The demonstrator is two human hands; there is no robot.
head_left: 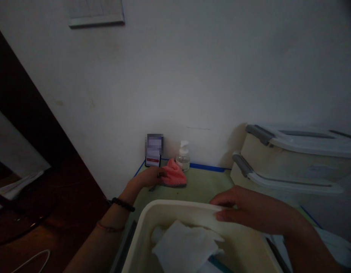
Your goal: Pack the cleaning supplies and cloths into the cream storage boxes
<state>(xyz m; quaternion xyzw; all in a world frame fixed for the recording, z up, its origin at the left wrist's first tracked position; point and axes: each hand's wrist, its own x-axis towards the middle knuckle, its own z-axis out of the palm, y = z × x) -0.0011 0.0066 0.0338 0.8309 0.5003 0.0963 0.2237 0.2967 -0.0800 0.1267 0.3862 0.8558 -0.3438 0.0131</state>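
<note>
My left hand reaches past the bin, its fingers closed at the left edge of a pink cloth with a dark hem. Part of the cloth rises in a fold from the green tabletop. My right hand grips the far rim of a cream plastic bin, thumb inside and fingers over the outer side. Inside the bin lie crumpled white paper or tissue and a teal strip-like thing. Right behind the cloth stands a clear pump bottle with a white top.
A phone leans against the wall at the table's back left. Lidded storage boxes with grey latches are stacked on the right. Blue tape runs along the table's back edge. At lower left, a white cable lies on the dark floor.
</note>
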